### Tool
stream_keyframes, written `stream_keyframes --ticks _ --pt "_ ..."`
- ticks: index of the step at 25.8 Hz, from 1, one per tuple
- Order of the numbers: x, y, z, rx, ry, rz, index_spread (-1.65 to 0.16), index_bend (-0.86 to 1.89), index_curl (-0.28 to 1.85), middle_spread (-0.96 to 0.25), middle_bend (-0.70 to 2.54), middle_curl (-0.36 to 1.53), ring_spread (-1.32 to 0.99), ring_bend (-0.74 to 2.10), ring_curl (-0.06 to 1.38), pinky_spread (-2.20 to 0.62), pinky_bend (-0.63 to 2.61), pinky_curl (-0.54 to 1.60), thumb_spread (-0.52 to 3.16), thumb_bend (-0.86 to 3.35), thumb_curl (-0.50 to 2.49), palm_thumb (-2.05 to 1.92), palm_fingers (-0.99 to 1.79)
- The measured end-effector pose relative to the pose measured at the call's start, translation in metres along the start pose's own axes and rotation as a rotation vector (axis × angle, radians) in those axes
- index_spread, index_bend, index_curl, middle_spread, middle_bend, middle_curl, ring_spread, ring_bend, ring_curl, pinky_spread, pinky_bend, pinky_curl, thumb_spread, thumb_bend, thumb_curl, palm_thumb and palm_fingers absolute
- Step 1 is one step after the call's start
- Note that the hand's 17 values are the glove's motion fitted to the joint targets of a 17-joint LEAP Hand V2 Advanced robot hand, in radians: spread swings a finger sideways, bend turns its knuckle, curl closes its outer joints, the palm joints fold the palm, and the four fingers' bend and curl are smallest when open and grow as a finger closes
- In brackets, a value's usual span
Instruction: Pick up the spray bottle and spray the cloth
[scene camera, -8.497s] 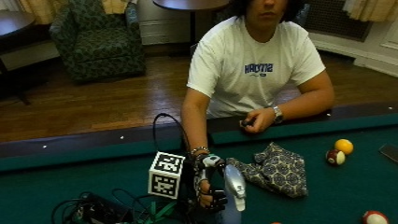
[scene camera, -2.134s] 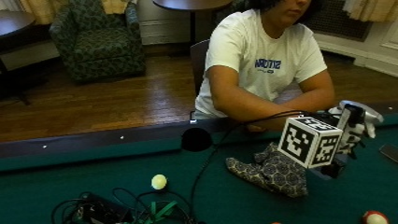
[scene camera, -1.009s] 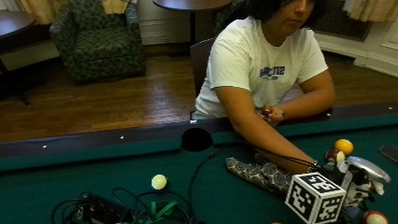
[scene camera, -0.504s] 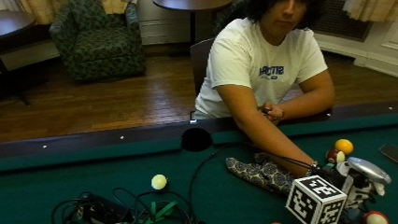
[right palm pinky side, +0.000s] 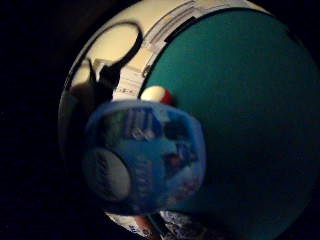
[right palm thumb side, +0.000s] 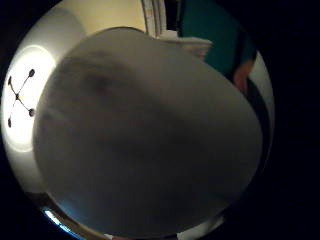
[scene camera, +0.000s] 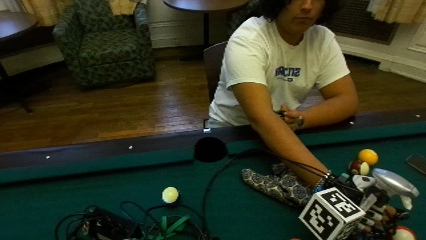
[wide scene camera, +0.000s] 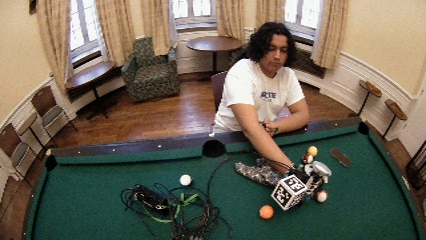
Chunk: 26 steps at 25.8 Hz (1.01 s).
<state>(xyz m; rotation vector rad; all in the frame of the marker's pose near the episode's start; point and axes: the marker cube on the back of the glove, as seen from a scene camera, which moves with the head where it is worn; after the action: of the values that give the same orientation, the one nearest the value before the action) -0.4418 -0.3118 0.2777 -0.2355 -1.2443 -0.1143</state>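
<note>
Only the wide outside view shows an orange ball (wide scene camera: 266, 212) near the hand (scene camera: 378, 216) gripping the spray bottle (scene camera: 393, 184).

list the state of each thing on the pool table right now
spray bottle: upright, held in the gloved right hand
cloth: crumpled on the felt beside the forearm
yellow ball: resting on the felt
white ball: resting alone on the felt

Billiard balls and cables on the green bench (scene camera: 80, 195)

A white ball (scene camera: 170, 194) lies beside a tangle of black and green cables (scene camera: 126, 227); yellow ball (scene camera: 367, 156) and orange ball (wide scene camera: 266, 212) sit well apart, near a side pocket (scene camera: 210, 149). Behind, a patterned armchair (scene camera: 106, 42).
</note>
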Motion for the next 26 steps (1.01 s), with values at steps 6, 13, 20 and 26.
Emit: stream_keyframes --ticks 6,13,20,26 --pt "0.004 0.021 -0.026 -0.025 0.162 0.061 -0.34 0.12 0.53 -0.16 0.43 0.46 -0.15 0.50 0.43 0.01 0.39 0.43 0.76 -0.07 0.72 0.68 0.46" --pt "-0.005 0.055 -0.070 0.018 0.549 -0.005 -0.39 0.12 0.40 -0.17 0.27 0.38 -0.14 0.38 0.34 0.13 0.44 0.39 0.87 -0.08 0.60 0.53 0.28" --pt "-0.016 0.118 -0.109 -0.053 0.895 -0.059 -0.45 0.13 0.36 -0.18 0.21 0.36 -0.15 0.31 0.31 0.19 0.42 0.38 0.93 -0.06 0.51 0.42 0.14" --pt "-0.036 0.174 -0.128 -0.082 0.925 -0.090 -0.46 0.14 0.33 -0.18 0.20 0.35 -0.15 0.31 0.30 0.22 0.38 0.35 0.95 -0.06 0.45 0.35 0.15"
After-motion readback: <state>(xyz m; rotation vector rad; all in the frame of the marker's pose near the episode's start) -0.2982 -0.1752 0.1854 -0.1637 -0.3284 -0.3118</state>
